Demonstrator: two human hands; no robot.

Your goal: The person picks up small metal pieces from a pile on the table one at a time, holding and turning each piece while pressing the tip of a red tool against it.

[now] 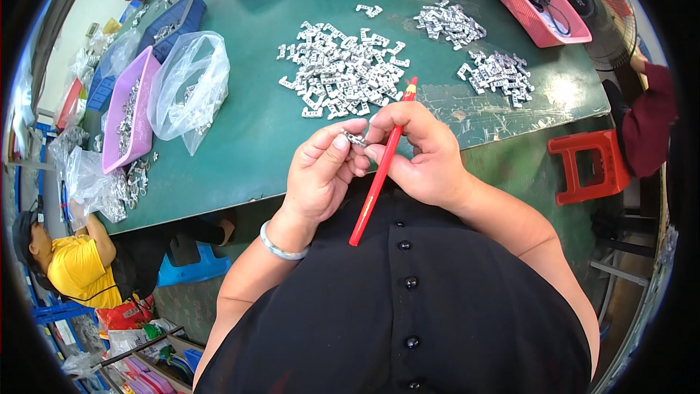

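Just off the near edge of the green table, both my hands meet at a small silver metal part [354, 138]. My left hand [321, 171] pinches it between thumb and fingers, a pale bangle [281, 245] round that wrist. A long red pencil [377, 184] is held in my right hand [423, 153], slanting down to the left with its yellowish tip upward. The right fingertips are close against the metal part; whether they grip it too, I cannot tell. Beyond my hands lies a large heap of small silver metal parts [343, 69].
Two smaller heaps, one farther back [450, 24] and one nearer [497, 76], lie at right. A pink basket [554, 33] stands beyond them. At left are a clear plastic bag [188, 87], a lilac basket [131, 113] and a person in yellow [84, 270]. A red stool [592, 164] stands right.
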